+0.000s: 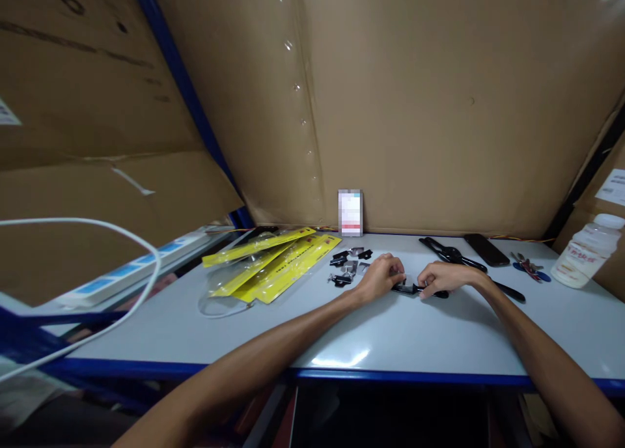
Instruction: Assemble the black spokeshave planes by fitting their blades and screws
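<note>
Above the grey tabletop, a black tool that looks like a spokeshave [405,289] lies between my two hands. My right hand [442,277] has its fingers closed round the handle on the right side. My left hand [381,277] is pinched at the tool's middle, by a small shiny metal plate [406,280]; what sits between the fingertips is partly hidden. To the left of my left hand lie several small black clamp pieces [340,280] and metal plates [350,267]. Beyond my right hand, more black-handled tools [452,254] lie in a loose pile.
Yellow-backed clear packages [288,266] overlap on the left. A lit phone [350,212] leans against the cardboard wall [415,109]. To the right are a dark phone [487,249], keys [527,267] and a white bottle [583,252]. A power strip [137,269] and white cable [155,272] are at far left.
</note>
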`<move>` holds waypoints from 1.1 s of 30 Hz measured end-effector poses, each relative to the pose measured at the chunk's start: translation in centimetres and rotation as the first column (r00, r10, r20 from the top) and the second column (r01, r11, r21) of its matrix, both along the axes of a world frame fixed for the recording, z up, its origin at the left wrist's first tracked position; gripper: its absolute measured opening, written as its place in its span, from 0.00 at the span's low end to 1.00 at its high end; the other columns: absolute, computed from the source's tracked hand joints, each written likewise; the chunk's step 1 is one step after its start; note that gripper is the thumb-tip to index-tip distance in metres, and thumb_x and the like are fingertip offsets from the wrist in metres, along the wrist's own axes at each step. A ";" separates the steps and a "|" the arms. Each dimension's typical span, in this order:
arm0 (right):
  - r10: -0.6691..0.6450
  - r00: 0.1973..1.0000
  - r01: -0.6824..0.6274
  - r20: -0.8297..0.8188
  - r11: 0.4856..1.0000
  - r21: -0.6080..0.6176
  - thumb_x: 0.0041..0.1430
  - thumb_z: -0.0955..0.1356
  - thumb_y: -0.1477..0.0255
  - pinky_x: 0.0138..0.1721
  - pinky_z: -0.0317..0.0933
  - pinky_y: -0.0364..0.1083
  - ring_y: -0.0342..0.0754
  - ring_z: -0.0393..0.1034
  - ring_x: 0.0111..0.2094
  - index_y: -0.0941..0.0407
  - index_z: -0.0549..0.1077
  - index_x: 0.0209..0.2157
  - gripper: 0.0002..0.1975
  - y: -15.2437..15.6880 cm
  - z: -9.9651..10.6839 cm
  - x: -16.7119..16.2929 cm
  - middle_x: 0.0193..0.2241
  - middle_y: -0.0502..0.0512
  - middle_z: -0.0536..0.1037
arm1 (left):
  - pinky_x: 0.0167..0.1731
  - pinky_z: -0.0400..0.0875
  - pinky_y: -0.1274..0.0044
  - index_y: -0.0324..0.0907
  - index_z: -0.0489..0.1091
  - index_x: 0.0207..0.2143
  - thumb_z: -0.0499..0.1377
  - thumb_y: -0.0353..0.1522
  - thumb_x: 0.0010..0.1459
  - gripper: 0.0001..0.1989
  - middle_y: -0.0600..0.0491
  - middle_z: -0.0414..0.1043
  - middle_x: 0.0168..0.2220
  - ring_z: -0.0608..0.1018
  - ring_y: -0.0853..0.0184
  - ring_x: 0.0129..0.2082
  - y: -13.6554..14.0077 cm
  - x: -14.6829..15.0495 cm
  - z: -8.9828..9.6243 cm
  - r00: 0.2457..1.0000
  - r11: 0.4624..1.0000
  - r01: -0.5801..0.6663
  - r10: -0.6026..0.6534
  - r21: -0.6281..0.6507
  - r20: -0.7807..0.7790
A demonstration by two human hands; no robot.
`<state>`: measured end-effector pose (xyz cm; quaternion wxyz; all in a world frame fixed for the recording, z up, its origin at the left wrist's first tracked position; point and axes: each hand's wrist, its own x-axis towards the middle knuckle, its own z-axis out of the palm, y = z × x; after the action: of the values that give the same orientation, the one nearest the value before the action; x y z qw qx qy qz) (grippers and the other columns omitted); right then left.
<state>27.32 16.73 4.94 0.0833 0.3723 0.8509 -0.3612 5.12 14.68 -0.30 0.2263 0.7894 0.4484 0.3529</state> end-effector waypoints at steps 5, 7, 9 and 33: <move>-0.029 1.000 0.030 0.011 0.999 -0.022 0.51 0.70 0.60 0.20 0.48 0.40 0.41 0.54 0.21 0.55 0.68 0.26 0.13 0.0 0.1 0.2 0.19 0.42 0.58 | 0.32 0.61 0.78 0.42 0.74 0.32 0.62 0.29 0.56 0.01 0.57 0.69 0.27 0.69 0.68 0.29 -0.6 0.1 0.1 0.995 0.997 0.078 -0.078 -0.002 -0.055; -0.036 0.999 0.037 0.018 0.999 -0.038 0.50 0.71 0.60 0.20 0.48 0.40 0.41 0.54 0.21 0.55 0.68 0.26 0.13 0.1 0.1 0.3 0.18 0.42 0.58 | 0.31 0.61 0.78 0.42 0.74 0.34 0.62 0.29 0.56 0.02 0.58 0.69 0.27 0.69 0.68 0.29 -0.9 0.1 0.1 0.993 0.995 0.096 -0.096 -0.004 -0.063; -0.045 0.999 0.046 0.020 0.998 -0.043 0.49 0.71 0.61 0.20 0.46 0.40 0.40 0.54 0.21 0.55 0.68 0.26 0.13 0.2 -0.1 0.4 0.18 0.42 0.58 | 0.30 0.60 0.79 0.42 0.74 0.36 0.60 0.28 0.57 0.05 0.58 0.69 0.27 0.69 0.69 0.28 -0.9 -0.1 0.1 0.991 0.993 0.118 -0.119 -0.019 -0.060; 0.003 0.996 -0.010 -0.093 0.997 -0.073 0.51 0.69 0.56 0.24 0.45 0.42 0.40 0.52 0.22 0.56 0.67 0.25 0.17 0.9 -0.7 0.4 0.18 0.42 0.58 | 0.27 0.62 0.78 0.37 0.76 0.26 0.61 0.33 0.47 0.07 0.55 0.72 0.22 0.70 0.69 0.24 1.8 -0.4 -0.6 0.993 0.935 0.039 0.003 -0.352 0.117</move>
<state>27.67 17.60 4.21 0.0586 0.3490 0.8412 -0.4087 4.70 16.51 -0.91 0.3931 0.7183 0.4835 0.3095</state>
